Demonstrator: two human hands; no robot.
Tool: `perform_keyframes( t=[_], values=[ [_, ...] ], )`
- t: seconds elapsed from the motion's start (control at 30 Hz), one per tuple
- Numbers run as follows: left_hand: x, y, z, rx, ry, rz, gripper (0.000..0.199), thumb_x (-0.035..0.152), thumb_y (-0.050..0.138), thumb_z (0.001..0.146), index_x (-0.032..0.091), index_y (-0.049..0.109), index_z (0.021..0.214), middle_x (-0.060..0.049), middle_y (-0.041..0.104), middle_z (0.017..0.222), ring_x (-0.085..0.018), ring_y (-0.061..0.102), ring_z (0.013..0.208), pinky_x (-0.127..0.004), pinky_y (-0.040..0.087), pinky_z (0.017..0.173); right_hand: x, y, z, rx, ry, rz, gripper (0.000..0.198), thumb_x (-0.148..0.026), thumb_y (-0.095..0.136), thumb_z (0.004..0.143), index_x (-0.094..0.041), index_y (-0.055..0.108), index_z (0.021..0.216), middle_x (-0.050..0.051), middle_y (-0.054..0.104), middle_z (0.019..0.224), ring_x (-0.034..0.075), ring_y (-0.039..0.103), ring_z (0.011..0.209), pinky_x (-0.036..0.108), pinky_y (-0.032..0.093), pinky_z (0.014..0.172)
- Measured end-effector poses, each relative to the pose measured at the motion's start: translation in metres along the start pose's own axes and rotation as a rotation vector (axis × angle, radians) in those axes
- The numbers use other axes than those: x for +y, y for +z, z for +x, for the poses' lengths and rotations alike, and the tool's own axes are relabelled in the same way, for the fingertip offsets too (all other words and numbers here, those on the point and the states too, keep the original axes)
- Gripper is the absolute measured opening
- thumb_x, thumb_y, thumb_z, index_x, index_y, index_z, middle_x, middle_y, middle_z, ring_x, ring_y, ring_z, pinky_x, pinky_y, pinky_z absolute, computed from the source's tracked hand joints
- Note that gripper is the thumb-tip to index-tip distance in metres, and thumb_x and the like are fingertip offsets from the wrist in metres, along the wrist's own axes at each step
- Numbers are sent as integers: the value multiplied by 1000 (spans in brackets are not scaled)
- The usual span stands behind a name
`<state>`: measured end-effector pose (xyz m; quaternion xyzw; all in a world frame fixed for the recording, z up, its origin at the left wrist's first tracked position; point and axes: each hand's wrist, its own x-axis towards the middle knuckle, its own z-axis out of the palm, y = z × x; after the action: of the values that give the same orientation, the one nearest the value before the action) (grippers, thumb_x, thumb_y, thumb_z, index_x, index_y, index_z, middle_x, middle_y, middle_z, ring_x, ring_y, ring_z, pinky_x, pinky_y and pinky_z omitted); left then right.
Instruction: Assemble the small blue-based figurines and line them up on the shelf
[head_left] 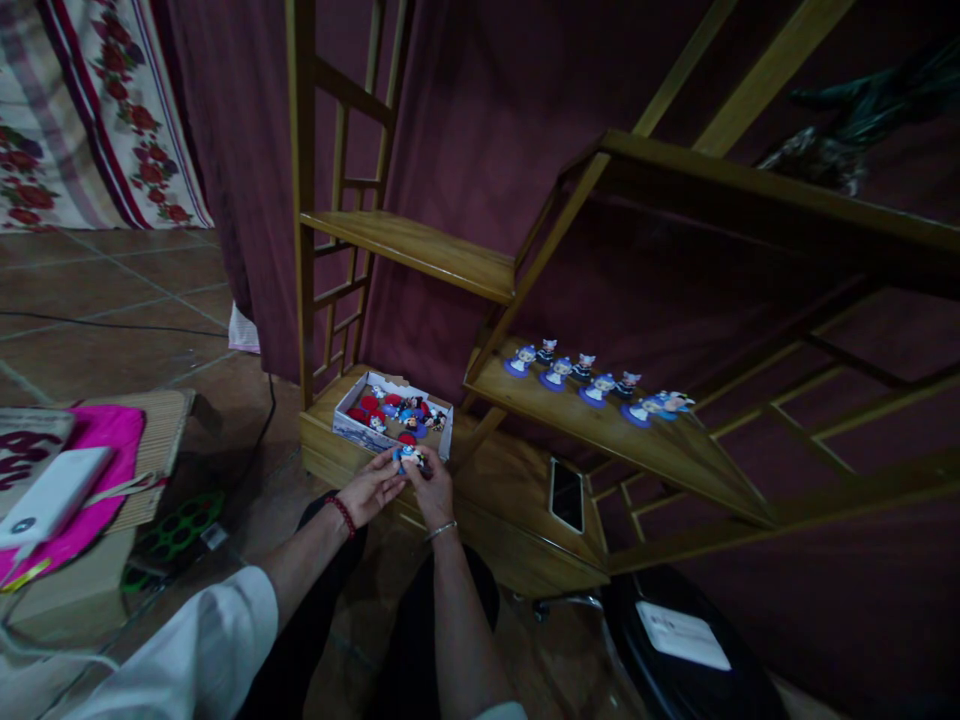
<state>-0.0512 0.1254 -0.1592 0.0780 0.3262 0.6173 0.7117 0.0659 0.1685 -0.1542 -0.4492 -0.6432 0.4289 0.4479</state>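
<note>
The person crouched at the foot of the slanted wooden shelf unit, both hands meeting just in front of the small white cardboard box of red and blue toy figurines. The left hand, a red bead bracelet at its wrist, and the right hand, with a thin silver bangle, were curled together around one small blue-based figurine, fingertips pinching it from either side, seemingly so it could be turned or checked. The box sat on the lowest shelf board, close within reach. On the middle shelf, a row of similar blue-based figurines stood upright in a line. A dark smartphone lay flat on the bottom board, well apart from the box.
</note>
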Motion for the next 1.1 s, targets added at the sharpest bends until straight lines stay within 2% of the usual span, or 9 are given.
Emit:
perform_keyframes(
  t=[0.33,0.63,0.97,1.1],
  values=[
    [-1,-2,1,-5,6,-18,36,5,63,72,20,57,104,-2,66,88,-8,62,68,-21,50,69,-1,-1,-1,-4,-1,-34,24,-34,58,70,-22,59,90,-2,64,85,15,59,77,25,46,72],
    [-1,4,-2,22,8,-28,24,7,63,72,18,60,94,-2,66,82,-7,61,63,-19,50,68,0,1,-3,28,-11,-91,24,-36,57,70,-22,58,89,-2,63,78,14,58,71,24,47,67],
    [-2,4,-3,-9,0,-21,26,9,62,74,19,59,98,-2,65,84,-8,62,67,-21,50,70,-6,-1,-5,20,-11,-73,26,-35,56,71,-23,58,93,-2,64,84,15,59,77,26,47,72],
    [0,5,-5,-35,14,-46,29,7,60,74,19,58,100,-3,65,88,-9,62,72,-21,49,73,-10,-1,-7,-5,-13,-17,32,-32,56,70,-24,57,102,0,64,98,16,59,87,28,47,79]
  ],
)
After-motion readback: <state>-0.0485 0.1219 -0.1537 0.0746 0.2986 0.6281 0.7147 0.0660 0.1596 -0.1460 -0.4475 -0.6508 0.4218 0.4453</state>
